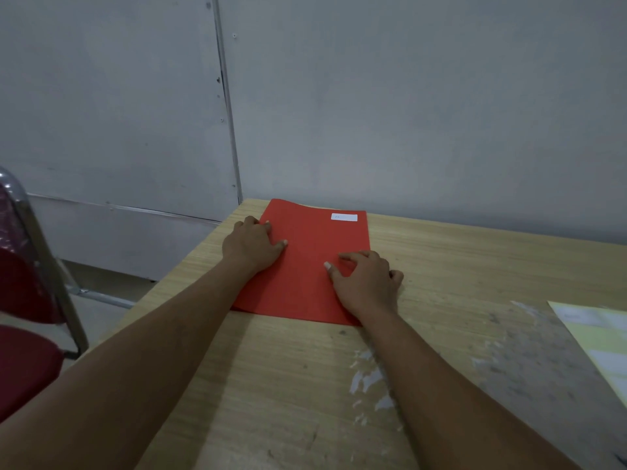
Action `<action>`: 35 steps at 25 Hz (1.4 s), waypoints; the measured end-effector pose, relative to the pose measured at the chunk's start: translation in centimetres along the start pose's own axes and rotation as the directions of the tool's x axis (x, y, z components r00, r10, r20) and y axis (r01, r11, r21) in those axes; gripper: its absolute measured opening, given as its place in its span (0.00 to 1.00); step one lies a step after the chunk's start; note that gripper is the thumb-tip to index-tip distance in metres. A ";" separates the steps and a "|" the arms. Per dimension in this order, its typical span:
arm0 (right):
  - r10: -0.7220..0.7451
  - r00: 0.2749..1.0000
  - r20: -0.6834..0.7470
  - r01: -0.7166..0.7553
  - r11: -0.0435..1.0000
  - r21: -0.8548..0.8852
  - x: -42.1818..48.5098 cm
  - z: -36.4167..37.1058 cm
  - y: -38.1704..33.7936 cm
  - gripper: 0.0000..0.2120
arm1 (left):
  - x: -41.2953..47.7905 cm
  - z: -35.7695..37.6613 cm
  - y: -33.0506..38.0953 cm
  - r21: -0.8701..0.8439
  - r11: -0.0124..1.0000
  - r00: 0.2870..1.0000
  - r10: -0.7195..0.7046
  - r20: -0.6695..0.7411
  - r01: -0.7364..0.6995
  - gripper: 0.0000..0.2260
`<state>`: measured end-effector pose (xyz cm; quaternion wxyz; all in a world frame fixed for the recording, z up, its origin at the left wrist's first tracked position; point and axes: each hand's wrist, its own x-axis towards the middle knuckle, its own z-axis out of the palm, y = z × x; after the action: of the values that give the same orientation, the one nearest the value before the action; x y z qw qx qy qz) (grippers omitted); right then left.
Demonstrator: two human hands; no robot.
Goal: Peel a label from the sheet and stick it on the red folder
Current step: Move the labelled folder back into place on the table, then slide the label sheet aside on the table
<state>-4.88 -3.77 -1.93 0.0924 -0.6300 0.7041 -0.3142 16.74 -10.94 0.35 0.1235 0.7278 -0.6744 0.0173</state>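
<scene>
The red folder (pixel 307 266) lies flat on the wooden table (pixel 271 385), up against the grey wall. A small white label (pixel 344 217) is stuck near its far right corner. My left hand (pixel 252 244) rests on the folder's left edge with fingers spread, holding nothing. My right hand (pixel 366 281) presses on the folder's near right part, fingers bent and apart, with nothing between them. The pale yellow label sheet (pixel 600 340) lies at the table's right edge, partly cut off by the frame.
A red chair with a chrome frame (pixel 23 300) stands left of the table. The grey wall (pixel 407 113) rises right behind the folder. Worn, scuffed patches (pixel 366 378) mark the tabletop between my arms and toward the sheet.
</scene>
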 end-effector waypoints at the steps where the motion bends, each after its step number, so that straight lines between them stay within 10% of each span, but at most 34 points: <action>1: 0.013 1.000 -0.012 -0.013 0.999 0.048 0.0 -0.2 -0.1 0.20 | -0.1 -0.1 0.2 0.026 1.000 1.000 -0.010 -0.014 0.010 0.30; 10: 0.169 0.969 0.180 -0.246 0.639 0.729 0.5 -3.2 1.8 0.10 | -5.0 -0.2 6.9 -0.038 0.987 0.982 0.153 -0.106 -0.158 0.28; 17: -0.105 0.984 0.142 0.063 0.959 0.275 -3.2 -8.3 6.5 0.13 | -11.6 0.7 16.4 -0.162 0.918 0.932 0.356 -0.065 -0.362 0.22; 35: 0.067 0.974 -0.216 -0.097 0.986 -0.132 -11.3 -24.2 27.6 0.15 | -22.8 3.0 33.8 -0.326 0.845 0.883 0.466 0.058 -0.424 0.22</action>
<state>-38.32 15.08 -1.36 -0.0151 -0.5685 0.7559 -0.3244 -19.09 8.69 -1.61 0.1809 0.5228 -0.8260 -0.1077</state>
